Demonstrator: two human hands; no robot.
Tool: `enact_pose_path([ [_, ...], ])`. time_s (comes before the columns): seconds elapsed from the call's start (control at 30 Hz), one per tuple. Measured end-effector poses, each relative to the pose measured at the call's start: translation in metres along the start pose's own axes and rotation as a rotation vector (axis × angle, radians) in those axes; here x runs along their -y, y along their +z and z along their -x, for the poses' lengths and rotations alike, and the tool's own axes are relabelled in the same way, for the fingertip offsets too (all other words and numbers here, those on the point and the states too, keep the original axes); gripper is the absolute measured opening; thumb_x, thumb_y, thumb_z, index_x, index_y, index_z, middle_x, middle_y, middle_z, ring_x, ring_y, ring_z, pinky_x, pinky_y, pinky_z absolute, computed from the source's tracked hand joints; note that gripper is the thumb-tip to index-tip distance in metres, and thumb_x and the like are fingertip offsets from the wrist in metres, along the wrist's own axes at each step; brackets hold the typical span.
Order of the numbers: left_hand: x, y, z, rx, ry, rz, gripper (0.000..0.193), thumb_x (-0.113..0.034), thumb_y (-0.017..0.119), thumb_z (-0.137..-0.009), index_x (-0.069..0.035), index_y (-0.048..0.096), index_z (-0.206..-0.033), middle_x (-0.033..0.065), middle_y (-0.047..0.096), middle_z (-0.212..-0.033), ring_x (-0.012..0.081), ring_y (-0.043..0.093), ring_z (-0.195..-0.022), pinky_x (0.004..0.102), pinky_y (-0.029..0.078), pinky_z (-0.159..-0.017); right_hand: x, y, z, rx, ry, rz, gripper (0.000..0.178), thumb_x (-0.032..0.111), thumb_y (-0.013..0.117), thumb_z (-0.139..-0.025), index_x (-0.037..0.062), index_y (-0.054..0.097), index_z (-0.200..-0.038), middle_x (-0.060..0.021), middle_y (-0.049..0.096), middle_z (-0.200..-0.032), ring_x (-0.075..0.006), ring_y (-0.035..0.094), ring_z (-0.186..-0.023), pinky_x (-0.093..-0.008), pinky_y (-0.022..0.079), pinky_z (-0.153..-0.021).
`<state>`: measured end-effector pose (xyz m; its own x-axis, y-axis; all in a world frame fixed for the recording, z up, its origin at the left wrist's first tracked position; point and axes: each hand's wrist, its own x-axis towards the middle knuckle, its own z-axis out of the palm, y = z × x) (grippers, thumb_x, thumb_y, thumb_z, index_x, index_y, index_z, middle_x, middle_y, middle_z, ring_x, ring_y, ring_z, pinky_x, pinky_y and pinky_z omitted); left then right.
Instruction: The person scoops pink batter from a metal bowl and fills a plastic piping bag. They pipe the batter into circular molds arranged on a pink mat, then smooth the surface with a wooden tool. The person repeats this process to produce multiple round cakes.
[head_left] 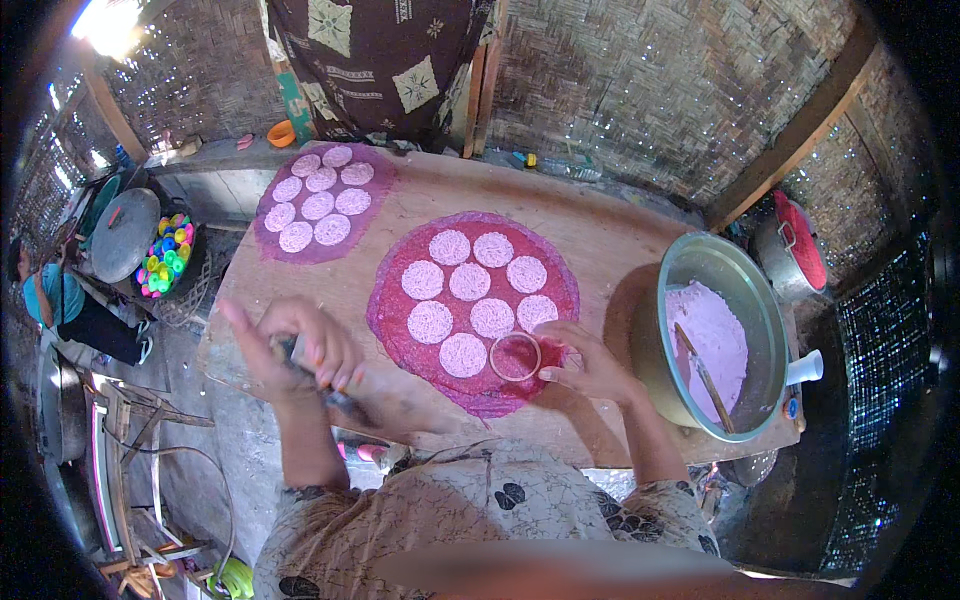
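Going left to right; the left hand (305, 345) is off the sheet, over the near left of the board (455, 182), fingers curled round a dark tool (343, 402); motion blur, so we can't read its shape or long axis; next, the red sheet (415, 370) mid-board, carrying nine pale pink discs (469, 282); the ring (515, 357) lies at its near-right part, red showing through the middle, just right of the nearest disc and just near of the rightmost one; it is round, so no long axis to line up; the right hand (595, 365) is the nearer one, at the ring's right rim, thumb near and forefinger far, parted; we can't tell if they pinch the rim.

Key relation, our judgement: ring directly left of the right fingertips, left hand well apart beyond the sheet's left edge; green basin (768, 350) of pink mix (722, 318) sits right of the right hand, stick (705, 382) slanting far-left to near-right, so the mix is also on the right hand's side.

Writing, left to right: curtain (370, 60) shows printed motifs, no words we can make out; bottle (568, 168) at the far edge has a yellow part, any label too small; nothing legible on ring or basin.
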<state>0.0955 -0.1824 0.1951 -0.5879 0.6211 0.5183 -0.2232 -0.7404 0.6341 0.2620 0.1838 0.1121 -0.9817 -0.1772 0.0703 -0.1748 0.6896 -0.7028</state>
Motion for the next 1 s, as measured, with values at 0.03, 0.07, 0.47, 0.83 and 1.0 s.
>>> enact_pose_path([
  [0.03, 0.01, -0.007, -0.018, 0.119, 0.001, 0.06, 0.092, -0.087, 0.014, -0.085, -0.007, 0.058, -0.071, 0.01, 0.058, -0.054, 0.0239, 0.055, -0.042, 0.0444, 0.052, -0.052, 0.011, -0.002, 0.001, 0.075, 0.005, -0.134, 0.076, 0.044, 0.072, -0.085, 0.0108, 0.041, -0.146, -0.0153, 0.054, -0.138, -0.0293, 0.049, -0.129, -0.0443, 0.039, -0.108],
  [0.07, 0.026, -0.008, -0.036, 0.164, 0.033, 0.189, 0.09, -0.086, 0.015, -0.086, -0.009, 0.059, -0.072, 0.0088, 0.059, -0.057, 0.0229, 0.056, -0.045, 0.0442, 0.053, -0.056, 0.025, -0.002, -0.002, 0.157, 0.002, -0.27, 0.071, 0.048, 0.066, -0.09, 0.01, 0.042, -0.145, -0.0151, 0.055, -0.137, -0.0276, 0.051, -0.126, -0.0425, 0.041, -0.106],
  [0.47, 0.218, -0.051, -0.102, -0.572, -0.177, 0.655, 0.056, -0.064, 0.036, -0.098, -0.016, 0.052, -0.074, -0.0014, 0.047, -0.06, 0.0178, 0.05, -0.063, 0.0386, 0.046, -0.076, -0.002, -0.041, -0.007, 0.367, 0.836, -0.681, 0.078, 0.076, 0.022, -0.094, 0.0092, 0.061, -0.098, 0.0003, 0.048, -0.061, -0.0095, 0.044, -0.049, -0.0255, 0.035, -0.042],
  [0.83, 0.243, -0.084, -0.086, -0.668, -0.146, 0.676, 0.056, -0.063, 0.038, -0.097, -0.019, 0.049, -0.065, -0.0046, 0.044, -0.053, 0.0149, 0.047, -0.053, 0.0358, 0.044, -0.065, 0.0, -0.012, -0.02, 0.135, 0.907, -0.264, 0.084, 0.082, 0.027, -0.089, 0.0056, 0.054, -0.064, -0.0038, 0.048, -0.053, -0.0148, 0.045, -0.042, -0.0333, 0.037, -0.038],
  [1.0, 0.267, -0.081, -0.092, -0.66, -0.152, 0.763, 0.052, -0.058, 0.039, -0.098, -0.019, 0.049, -0.065, -0.0045, 0.044, -0.051, 0.0149, 0.046, -0.05, 0.035, 0.043, -0.063, 0.003, -0.029, -0.012, 0.094, 0.903, -0.143, 0.089, 0.082, 0.028, -0.088, 0.0013, 0.059, -0.066, -0.0063, 0.051, -0.053, -0.0174, 0.052, -0.043, -0.0346, 0.042, -0.039],
])
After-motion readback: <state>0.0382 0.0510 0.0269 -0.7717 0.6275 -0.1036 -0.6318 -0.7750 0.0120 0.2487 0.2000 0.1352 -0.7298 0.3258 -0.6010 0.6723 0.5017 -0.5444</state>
